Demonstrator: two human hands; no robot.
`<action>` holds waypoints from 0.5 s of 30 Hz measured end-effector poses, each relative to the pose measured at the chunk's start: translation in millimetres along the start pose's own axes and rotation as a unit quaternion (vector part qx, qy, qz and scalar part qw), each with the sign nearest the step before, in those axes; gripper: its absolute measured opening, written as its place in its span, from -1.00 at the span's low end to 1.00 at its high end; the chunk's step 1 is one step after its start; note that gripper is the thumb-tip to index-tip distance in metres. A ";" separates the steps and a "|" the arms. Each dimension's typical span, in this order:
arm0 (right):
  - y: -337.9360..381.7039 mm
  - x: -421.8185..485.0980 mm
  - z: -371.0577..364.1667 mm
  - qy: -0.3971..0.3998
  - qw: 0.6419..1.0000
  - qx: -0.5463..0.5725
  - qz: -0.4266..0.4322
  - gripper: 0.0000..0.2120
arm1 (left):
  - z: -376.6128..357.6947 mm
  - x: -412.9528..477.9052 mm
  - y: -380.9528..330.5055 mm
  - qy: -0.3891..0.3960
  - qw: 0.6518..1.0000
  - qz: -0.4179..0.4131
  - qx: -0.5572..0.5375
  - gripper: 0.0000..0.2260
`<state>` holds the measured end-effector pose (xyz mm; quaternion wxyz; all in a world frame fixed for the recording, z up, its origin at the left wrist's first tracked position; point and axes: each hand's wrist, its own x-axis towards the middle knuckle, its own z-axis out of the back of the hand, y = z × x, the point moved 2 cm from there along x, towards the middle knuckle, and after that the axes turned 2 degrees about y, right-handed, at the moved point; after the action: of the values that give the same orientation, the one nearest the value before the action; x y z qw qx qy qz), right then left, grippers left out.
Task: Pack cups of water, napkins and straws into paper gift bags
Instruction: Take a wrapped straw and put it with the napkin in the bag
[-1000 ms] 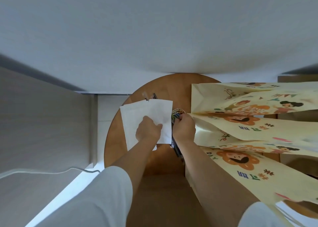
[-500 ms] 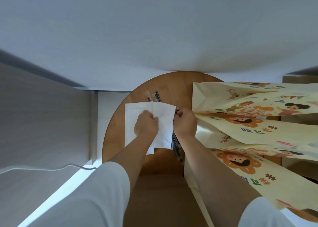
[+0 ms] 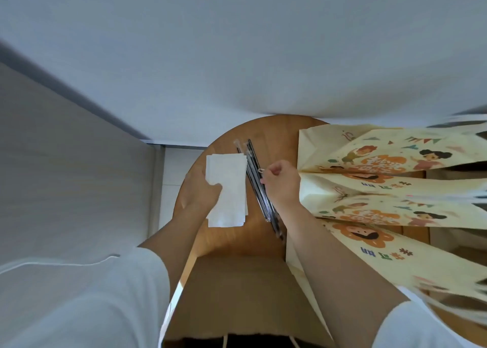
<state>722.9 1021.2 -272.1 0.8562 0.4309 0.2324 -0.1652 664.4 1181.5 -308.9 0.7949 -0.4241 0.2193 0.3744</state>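
several white napkins (image 3: pixel 229 184) are gripped in the left hand (image 3: pixel 196 194) over the round table (image 3: pixel 276 142). wrapped straws (image 3: pixel 264 205) lie alongside, under the curled right hand (image 3: pixel 282 184); what it grasps, i cannot tell. the printed gift bags (image 3: pixel 382 189) lie flat, so packing seems barely begun.

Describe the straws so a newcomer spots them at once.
On the round wooden table, look between the white napkins and the yellow gift bags. The straws lie there in a slanted bundle, the only long, thin, dark things.
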 end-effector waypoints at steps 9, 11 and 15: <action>36.1 -92.6 22.4 0.122 0.985 0.094 0.075 -0.96 | 36.8 -108.0 -44.7 0.104 0.973 -0.116 -0.173 -0.95; 39.6 -120.9 34.5 0.141 0.980 0.077 0.121 -0.95 | 48.2 -136.4 -41.3 0.087 0.970 -0.143 -0.177 -0.96; 42.7 -175.0 57.2 0.142 0.966 -0.019 0.216 -0.84 | 66.3 -198.1 -32.4 0.070 0.962 -0.188 -0.186 -0.95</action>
<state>611.6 1013.6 -119.5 0.8379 0.4737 0.2557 0.0908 568.3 1144.3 -124.4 0.7407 -0.6234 0.1167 0.2218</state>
